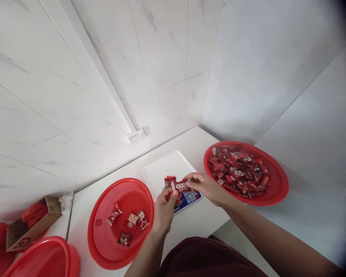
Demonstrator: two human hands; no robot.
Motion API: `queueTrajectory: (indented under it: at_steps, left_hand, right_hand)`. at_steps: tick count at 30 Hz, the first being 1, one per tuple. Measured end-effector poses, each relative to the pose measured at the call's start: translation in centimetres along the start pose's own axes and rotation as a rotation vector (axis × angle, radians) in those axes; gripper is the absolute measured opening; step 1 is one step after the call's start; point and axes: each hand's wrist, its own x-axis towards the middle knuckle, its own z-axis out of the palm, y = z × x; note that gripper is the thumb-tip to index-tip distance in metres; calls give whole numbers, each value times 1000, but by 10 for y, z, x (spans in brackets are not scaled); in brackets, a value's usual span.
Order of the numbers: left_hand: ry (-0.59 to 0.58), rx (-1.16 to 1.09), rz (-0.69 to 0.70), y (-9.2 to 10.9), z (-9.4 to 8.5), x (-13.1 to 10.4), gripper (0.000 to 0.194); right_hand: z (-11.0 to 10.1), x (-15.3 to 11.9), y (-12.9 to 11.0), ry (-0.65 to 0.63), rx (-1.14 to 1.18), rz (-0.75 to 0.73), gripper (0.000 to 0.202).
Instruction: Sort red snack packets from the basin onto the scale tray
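Observation:
Between my two hands stretches a red wrapped candy packet (181, 186) with white round marks and a dotted end. My left hand (165, 209) grips its left end, and more red packets (170, 180) show just behind those fingers. The right end is pinched by my right hand (204, 186). Beneath the hands is a digital scale (167, 163) with a white tray and a blue keypad, partly covered by them. Left of it, a red basket (93, 231) contains several wrapped candies (132, 220). A second red basket (279, 196) on the right is heaped with red packets (239, 169).
The white table (200, 140) meets a tiled wall with a power socket (136, 135). At lower left are another red basket (70, 256), a cardboard box (34, 227) and red plastic bags (0, 242). A grey-white wall stands close behind the right basket.

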Motion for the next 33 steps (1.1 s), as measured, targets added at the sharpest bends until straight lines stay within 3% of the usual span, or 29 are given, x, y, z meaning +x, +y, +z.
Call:
queueTrajectory:
  at_steps: [26, 33]
  left_hand:
    - [4, -37, -16, 0, 2, 0, 30]
    - [48, -47, -49, -3, 3, 1, 33]
  right_hand:
    - [-2, -1, 1, 7, 20, 10, 32]
    - [0, -3, 0, -7, 139, 57, 35]
